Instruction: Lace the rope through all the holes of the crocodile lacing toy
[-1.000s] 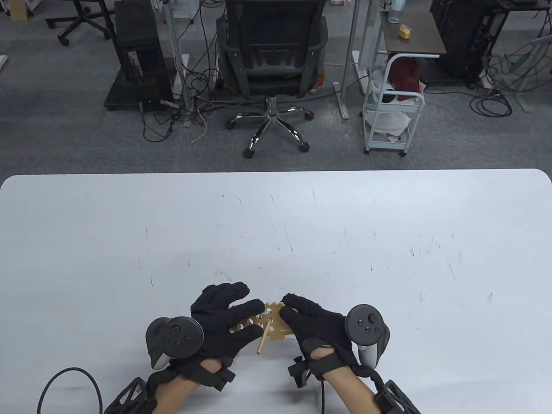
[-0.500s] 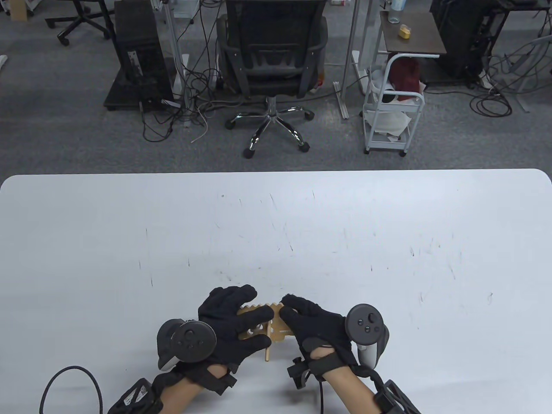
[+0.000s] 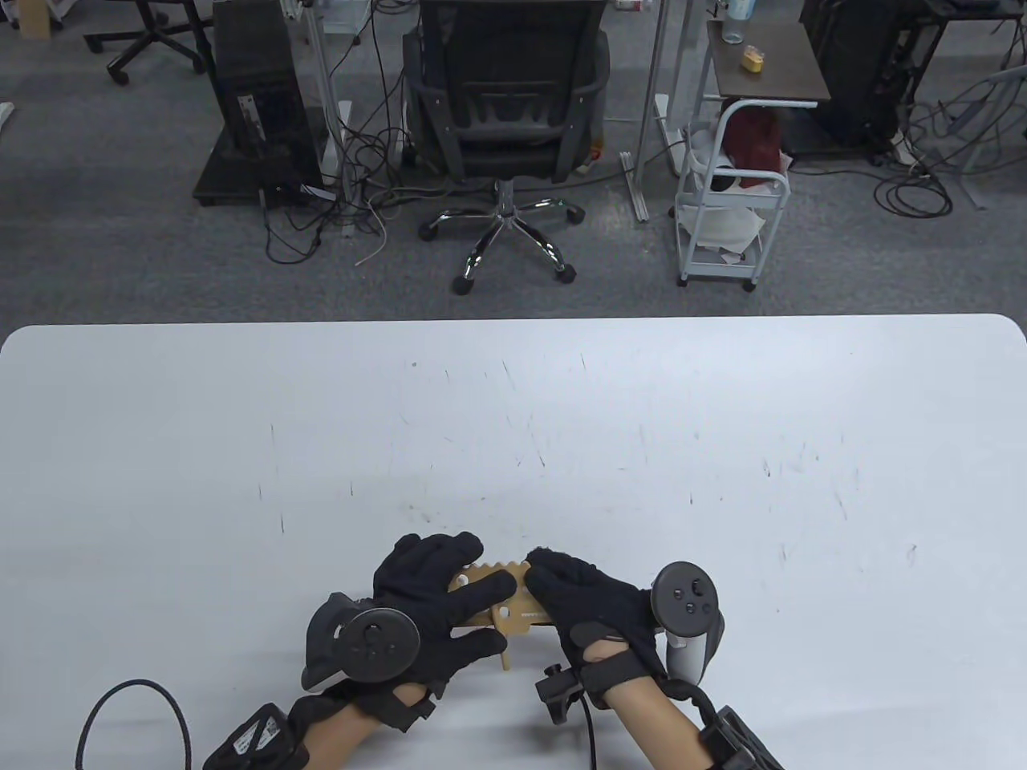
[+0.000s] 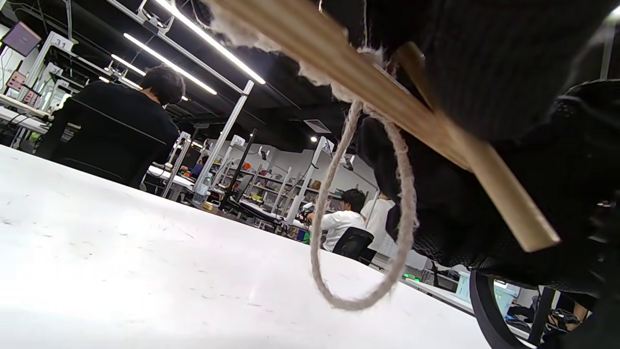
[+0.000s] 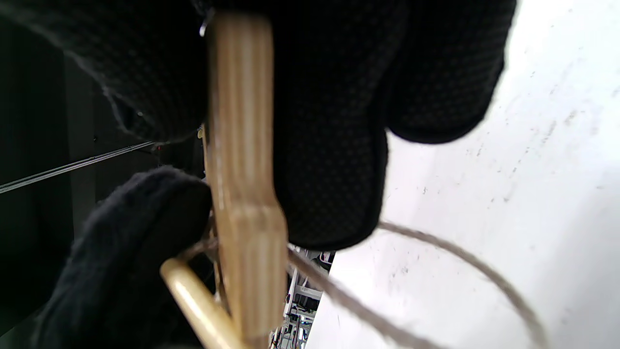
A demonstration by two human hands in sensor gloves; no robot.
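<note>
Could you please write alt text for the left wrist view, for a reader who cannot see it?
Seen from low over a white table, a black-gloved left hand holds a flat wooden toy and a wooden stick. A loop of pale rope hangs from the toy, its bottom at the tabletop. People sit at desks behind.

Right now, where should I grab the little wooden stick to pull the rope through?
Pinch the stick by its bare end, which pokes out below the crocodile toward you. Come from the near side with left hand fingers; the rest is hidden behind the board and gloves. The rope loop hangs slack underneath.
</note>
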